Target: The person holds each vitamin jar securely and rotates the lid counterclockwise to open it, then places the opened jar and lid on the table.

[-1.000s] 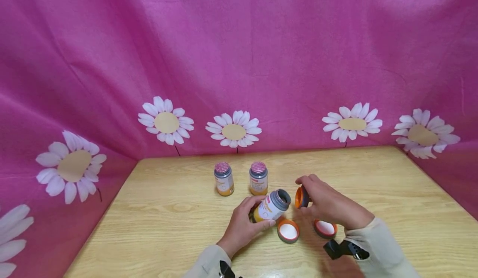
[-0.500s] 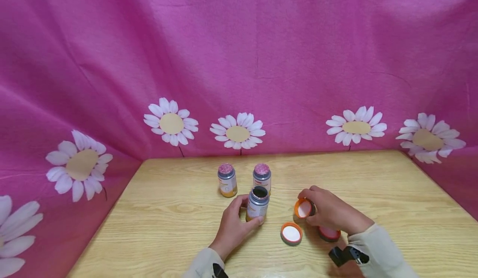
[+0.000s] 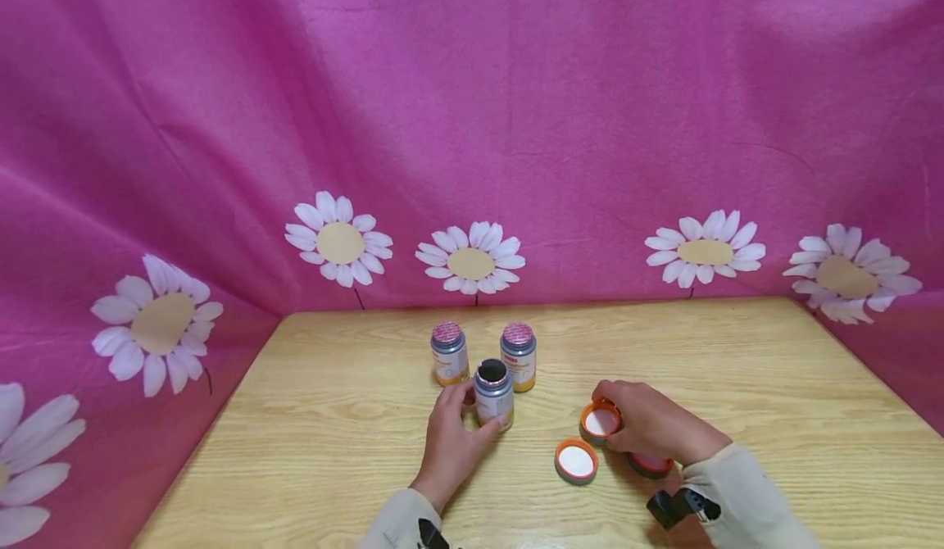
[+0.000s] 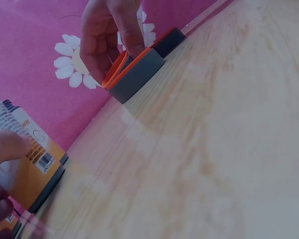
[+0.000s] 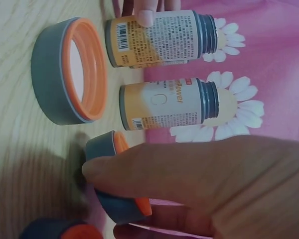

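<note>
In the head view, my left hand point(image 3: 448, 449) holds a small grey-necked supplement bottle point(image 3: 494, 408) with a white and orange label. It stands upright and its mouth is uncovered and dark inside. My right hand point(image 3: 656, 424) pinches a grey screw cap point(image 3: 601, 423), orange inner side up. In the right wrist view this cap point(image 5: 107, 149) looks slightly tilted close to the table; whether it touches cannot be told. Another cap point(image 3: 576, 461) lies inside-up in front of it. A third cap point(image 3: 651, 465) is partly hidden under the right hand.
Two more uncapped bottles, one at left point(image 3: 449, 356) and one at right point(image 3: 519, 360), stand upright behind the held bottle, with pink seals on top. The wooden table point(image 3: 332, 418) ends at a magenta cloth point(image 3: 575, 123) with white flowers.
The left hand has brought the tilted bottle upright and moved it left and down to the table. The right hand has lowered its cap and turned the inner side upward.
</note>
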`<action>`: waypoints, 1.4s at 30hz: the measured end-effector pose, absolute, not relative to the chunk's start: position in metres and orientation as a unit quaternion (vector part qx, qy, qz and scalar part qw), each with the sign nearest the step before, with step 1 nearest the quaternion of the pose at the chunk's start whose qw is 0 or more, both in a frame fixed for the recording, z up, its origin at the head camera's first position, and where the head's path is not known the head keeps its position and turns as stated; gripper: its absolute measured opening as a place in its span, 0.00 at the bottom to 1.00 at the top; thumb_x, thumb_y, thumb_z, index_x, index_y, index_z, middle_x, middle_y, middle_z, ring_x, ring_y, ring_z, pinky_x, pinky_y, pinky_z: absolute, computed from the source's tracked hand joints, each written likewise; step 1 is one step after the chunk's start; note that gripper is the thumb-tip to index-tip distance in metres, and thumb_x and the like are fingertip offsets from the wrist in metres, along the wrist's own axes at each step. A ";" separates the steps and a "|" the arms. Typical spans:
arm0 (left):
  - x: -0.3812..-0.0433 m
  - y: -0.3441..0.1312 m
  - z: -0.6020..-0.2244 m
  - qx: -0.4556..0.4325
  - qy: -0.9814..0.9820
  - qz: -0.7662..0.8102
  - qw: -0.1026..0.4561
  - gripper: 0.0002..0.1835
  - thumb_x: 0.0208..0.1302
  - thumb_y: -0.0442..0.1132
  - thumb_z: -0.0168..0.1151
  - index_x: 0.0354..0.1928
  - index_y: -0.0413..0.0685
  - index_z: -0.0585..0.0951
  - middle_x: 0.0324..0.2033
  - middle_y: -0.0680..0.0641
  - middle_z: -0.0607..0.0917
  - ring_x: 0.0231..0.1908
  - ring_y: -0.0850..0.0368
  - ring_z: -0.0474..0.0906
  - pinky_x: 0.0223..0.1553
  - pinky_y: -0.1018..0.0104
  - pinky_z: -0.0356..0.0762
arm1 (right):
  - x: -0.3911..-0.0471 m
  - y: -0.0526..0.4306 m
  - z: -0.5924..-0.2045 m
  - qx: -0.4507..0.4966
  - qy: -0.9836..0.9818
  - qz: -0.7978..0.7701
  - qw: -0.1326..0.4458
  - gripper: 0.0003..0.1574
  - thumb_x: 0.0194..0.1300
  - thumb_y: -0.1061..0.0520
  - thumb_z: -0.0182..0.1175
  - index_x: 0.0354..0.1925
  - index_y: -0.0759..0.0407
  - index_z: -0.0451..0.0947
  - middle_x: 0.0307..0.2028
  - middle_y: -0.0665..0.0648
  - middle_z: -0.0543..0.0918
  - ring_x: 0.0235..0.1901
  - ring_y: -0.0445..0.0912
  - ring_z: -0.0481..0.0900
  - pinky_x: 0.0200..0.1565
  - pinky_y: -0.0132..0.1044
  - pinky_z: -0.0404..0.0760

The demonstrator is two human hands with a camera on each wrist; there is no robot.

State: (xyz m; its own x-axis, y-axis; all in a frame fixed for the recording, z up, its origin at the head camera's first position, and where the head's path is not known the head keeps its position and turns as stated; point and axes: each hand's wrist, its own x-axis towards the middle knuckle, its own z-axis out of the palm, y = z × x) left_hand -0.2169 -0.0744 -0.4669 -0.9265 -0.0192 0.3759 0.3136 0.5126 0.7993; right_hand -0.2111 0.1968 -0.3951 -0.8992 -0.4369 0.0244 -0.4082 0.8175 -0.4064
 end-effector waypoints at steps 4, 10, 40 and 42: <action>-0.220 -0.074 -0.467 -0.067 -0.847 -0.497 0.177 0.32 0.45 0.41 0.78 0.54 0.46 0.74 0.44 0.50 0.79 0.44 0.56 0.76 0.50 0.58 0.73 | -0.212 0.195 -0.396 -0.198 0.955 -0.211 0.062 0.27 0.43 0.63 0.77 0.42 0.59 0.75 0.35 0.52 0.79 0.34 0.46 0.73 0.39 0.43 0.76; -0.221 -0.074 -0.467 -0.039 -0.850 -0.491 0.186 0.29 0.46 0.40 0.78 0.50 0.48 0.74 0.42 0.50 0.80 0.43 0.55 0.75 0.50 0.56 0.71 | -0.213 0.195 -0.398 -0.184 0.962 -0.193 0.064 0.27 0.43 0.62 0.77 0.42 0.58 0.75 0.35 0.52 0.78 0.35 0.46 0.73 0.40 0.44 0.76; -0.233 -0.071 -0.470 0.013 -0.847 -0.454 0.275 0.23 0.43 0.39 0.79 0.39 0.47 0.75 0.33 0.50 0.80 0.36 0.52 0.76 0.44 0.56 0.67 | -0.211 0.201 -0.395 -0.178 0.961 -0.194 0.083 0.28 0.43 0.59 0.76 0.42 0.59 0.73 0.31 0.52 0.75 0.32 0.47 0.70 0.38 0.42 0.73; -0.234 -0.071 -0.469 0.017 -0.848 -0.451 0.279 0.22 0.42 0.39 0.79 0.37 0.47 0.75 0.31 0.50 0.79 0.34 0.53 0.74 0.41 0.59 0.68 | -0.212 0.201 -0.395 -0.178 0.960 -0.200 0.086 0.28 0.45 0.57 0.76 0.42 0.59 0.73 0.32 0.52 0.76 0.33 0.47 0.71 0.39 0.42 0.73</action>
